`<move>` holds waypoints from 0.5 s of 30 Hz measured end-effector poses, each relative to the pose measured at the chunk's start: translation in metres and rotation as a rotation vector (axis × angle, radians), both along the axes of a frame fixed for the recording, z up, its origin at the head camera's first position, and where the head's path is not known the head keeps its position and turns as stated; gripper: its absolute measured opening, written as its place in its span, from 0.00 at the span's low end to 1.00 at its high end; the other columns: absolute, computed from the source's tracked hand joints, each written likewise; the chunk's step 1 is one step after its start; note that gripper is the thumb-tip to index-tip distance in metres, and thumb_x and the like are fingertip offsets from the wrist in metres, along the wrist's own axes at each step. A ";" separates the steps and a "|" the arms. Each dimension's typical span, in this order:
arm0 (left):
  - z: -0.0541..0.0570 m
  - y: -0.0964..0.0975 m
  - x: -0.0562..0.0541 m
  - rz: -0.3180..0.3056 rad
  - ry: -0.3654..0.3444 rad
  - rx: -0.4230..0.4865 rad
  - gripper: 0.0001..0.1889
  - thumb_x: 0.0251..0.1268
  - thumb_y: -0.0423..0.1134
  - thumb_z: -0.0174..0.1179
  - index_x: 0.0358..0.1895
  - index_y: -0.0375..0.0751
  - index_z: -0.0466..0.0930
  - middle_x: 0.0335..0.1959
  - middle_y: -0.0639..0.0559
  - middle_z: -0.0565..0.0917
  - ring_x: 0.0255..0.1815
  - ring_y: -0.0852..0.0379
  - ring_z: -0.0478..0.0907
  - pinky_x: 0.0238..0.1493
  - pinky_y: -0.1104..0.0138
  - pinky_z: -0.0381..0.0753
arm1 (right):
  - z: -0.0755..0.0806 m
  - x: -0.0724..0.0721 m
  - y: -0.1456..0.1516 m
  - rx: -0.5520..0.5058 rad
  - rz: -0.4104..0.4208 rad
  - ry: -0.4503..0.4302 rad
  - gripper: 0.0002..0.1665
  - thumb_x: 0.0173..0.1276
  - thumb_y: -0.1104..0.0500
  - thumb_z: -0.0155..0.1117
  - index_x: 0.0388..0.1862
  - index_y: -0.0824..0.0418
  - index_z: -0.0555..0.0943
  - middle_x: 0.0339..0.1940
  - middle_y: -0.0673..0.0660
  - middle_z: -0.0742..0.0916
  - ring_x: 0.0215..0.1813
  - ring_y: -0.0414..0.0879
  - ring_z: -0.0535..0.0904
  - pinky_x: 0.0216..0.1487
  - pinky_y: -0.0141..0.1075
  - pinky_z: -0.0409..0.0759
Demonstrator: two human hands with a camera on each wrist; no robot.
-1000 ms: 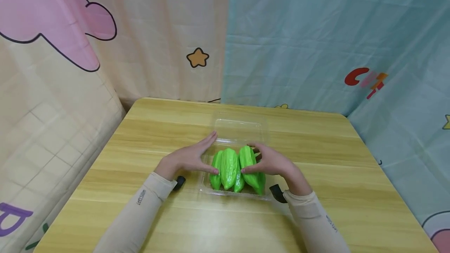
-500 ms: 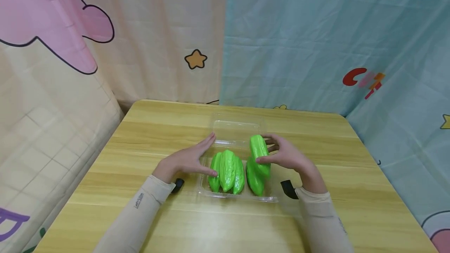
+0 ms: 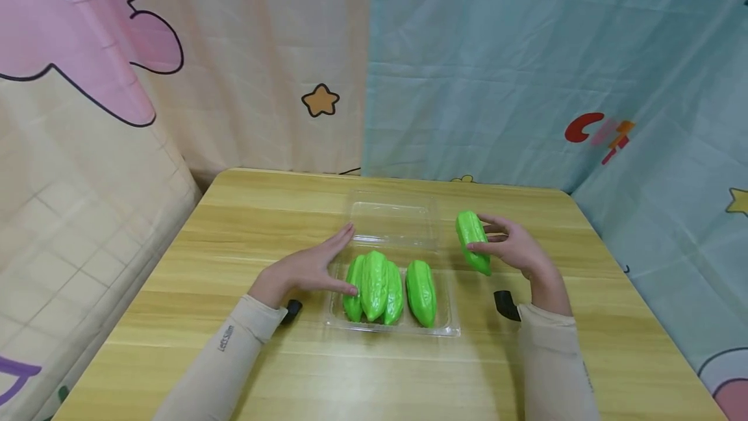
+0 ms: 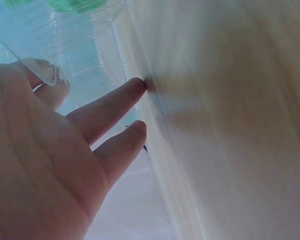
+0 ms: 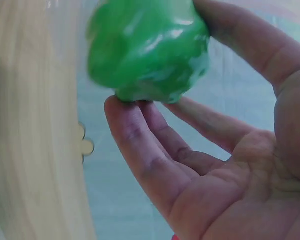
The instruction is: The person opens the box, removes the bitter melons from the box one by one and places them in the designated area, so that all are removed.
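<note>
My right hand (image 3: pixel 517 245) holds a glossy green ribbed bitter melon (image 3: pixel 472 239), thumb on the near side and fingers behind, above the table right of a clear plastic box (image 3: pixel 448 310). In the right wrist view its lobed end (image 5: pixel 150 45) sits between thumb and fingertips. Inside the box, three similar melons (image 3: pixel 374 288) lie together at the left, and a single melon (image 3: pixel 421 294) lies apart at the right. My left hand (image 3: pixel 306 265) is spread at the box's left side, its thumb over the rim by the leftmost melon; its fingers look straight in the left wrist view.
The box's clear lid (image 3: pixel 394 223) lies folded back behind it. Everything stands on a wood-grain table (image 3: pixel 263 213) with rounded back corners. Printed curtains (image 3: pixel 467 70) hang behind and at both sides. A black wrist strap piece (image 3: pixel 506 306) sticks out from the right sleeve.
My right hand has lifted one melon out of the box's right side and carried it right and away from me. The left hand has stayed at the box's left edge.
</note>
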State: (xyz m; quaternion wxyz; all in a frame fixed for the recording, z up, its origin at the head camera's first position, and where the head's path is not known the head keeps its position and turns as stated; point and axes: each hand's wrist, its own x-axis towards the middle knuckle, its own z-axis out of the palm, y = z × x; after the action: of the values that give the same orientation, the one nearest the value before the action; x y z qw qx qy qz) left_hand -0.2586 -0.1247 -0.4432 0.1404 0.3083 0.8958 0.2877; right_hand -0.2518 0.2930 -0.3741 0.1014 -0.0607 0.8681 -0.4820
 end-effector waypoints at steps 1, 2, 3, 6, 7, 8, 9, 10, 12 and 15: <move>0.000 0.000 0.000 0.001 0.002 0.000 0.68 0.50 0.74 0.66 0.82 0.50 0.29 0.82 0.57 0.29 0.81 0.52 0.36 0.76 0.52 0.50 | -0.002 -0.001 0.003 0.009 -0.009 0.000 0.52 0.65 0.51 0.75 0.80 0.64 0.59 0.70 0.73 0.71 0.67 0.68 0.71 0.59 0.57 0.77; -0.001 -0.001 0.000 0.002 0.004 0.000 0.68 0.50 0.74 0.66 0.82 0.49 0.30 0.82 0.57 0.29 0.81 0.52 0.36 0.76 0.52 0.51 | -0.004 -0.002 0.006 0.015 -0.024 -0.004 0.52 0.65 0.51 0.75 0.80 0.64 0.60 0.70 0.73 0.71 0.68 0.68 0.71 0.60 0.58 0.76; -0.001 -0.001 0.000 0.002 0.006 0.000 0.68 0.50 0.74 0.66 0.82 0.48 0.30 0.82 0.56 0.30 0.81 0.51 0.37 0.76 0.52 0.51 | -0.005 -0.003 0.008 0.027 -0.038 -0.010 0.52 0.65 0.50 0.75 0.80 0.65 0.59 0.71 0.73 0.71 0.69 0.68 0.70 0.61 0.59 0.75; -0.001 -0.002 0.000 0.006 0.005 -0.008 0.68 0.50 0.75 0.65 0.82 0.50 0.29 0.82 0.56 0.29 0.81 0.52 0.36 0.76 0.52 0.50 | -0.009 -0.006 0.012 0.058 -0.077 -0.037 0.53 0.65 0.49 0.75 0.79 0.67 0.59 0.72 0.72 0.70 0.70 0.68 0.68 0.63 0.60 0.73; -0.002 -0.002 0.000 0.007 0.006 -0.010 0.68 0.50 0.75 0.65 0.82 0.51 0.29 0.82 0.55 0.29 0.81 0.52 0.36 0.76 0.52 0.50 | -0.010 -0.007 0.013 0.071 -0.086 -0.046 0.53 0.65 0.49 0.75 0.79 0.67 0.58 0.73 0.72 0.69 0.70 0.68 0.68 0.64 0.59 0.73; -0.002 -0.002 0.000 0.008 0.006 -0.012 0.68 0.50 0.75 0.65 0.82 0.52 0.28 0.82 0.54 0.29 0.81 0.52 0.36 0.76 0.52 0.50 | -0.010 -0.007 0.014 0.087 -0.095 -0.054 0.53 0.65 0.49 0.74 0.79 0.67 0.58 0.73 0.72 0.69 0.70 0.68 0.68 0.64 0.59 0.73; -0.002 -0.003 0.000 0.007 0.008 -0.009 0.68 0.50 0.75 0.65 0.82 0.52 0.28 0.82 0.53 0.30 0.81 0.51 0.36 0.76 0.51 0.50 | -0.011 -0.008 0.015 0.102 -0.102 -0.064 0.53 0.65 0.49 0.74 0.80 0.67 0.58 0.73 0.72 0.69 0.70 0.67 0.68 0.63 0.58 0.73; -0.003 -0.002 0.000 0.007 0.009 -0.010 0.68 0.49 0.75 0.65 0.82 0.52 0.28 0.83 0.53 0.30 0.81 0.51 0.36 0.76 0.51 0.50 | -0.011 -0.008 0.017 0.118 -0.109 -0.071 0.53 0.66 0.49 0.73 0.80 0.68 0.57 0.74 0.72 0.68 0.70 0.68 0.68 0.63 0.57 0.74; -0.003 -0.002 -0.001 0.008 0.012 -0.014 0.68 0.49 0.76 0.65 0.82 0.53 0.27 0.83 0.52 0.30 0.81 0.52 0.36 0.76 0.52 0.50 | -0.012 -0.009 0.022 0.152 -0.123 -0.078 0.52 0.67 0.50 0.72 0.80 0.69 0.56 0.74 0.73 0.68 0.69 0.68 0.69 0.61 0.56 0.75; -0.002 -0.001 -0.001 0.002 0.018 -0.014 0.68 0.49 0.76 0.65 0.81 0.53 0.27 0.83 0.51 0.30 0.81 0.51 0.36 0.76 0.51 0.51 | -0.013 -0.007 0.032 0.212 -0.153 -0.083 0.50 0.69 0.52 0.70 0.79 0.72 0.56 0.74 0.75 0.67 0.67 0.68 0.70 0.59 0.54 0.76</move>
State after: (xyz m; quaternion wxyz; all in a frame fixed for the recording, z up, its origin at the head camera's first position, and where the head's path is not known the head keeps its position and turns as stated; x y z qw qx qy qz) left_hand -0.2591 -0.1258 -0.4455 0.1344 0.3089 0.8993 0.2787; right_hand -0.2592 0.3255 -0.3868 0.1058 0.0368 0.9113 -0.3962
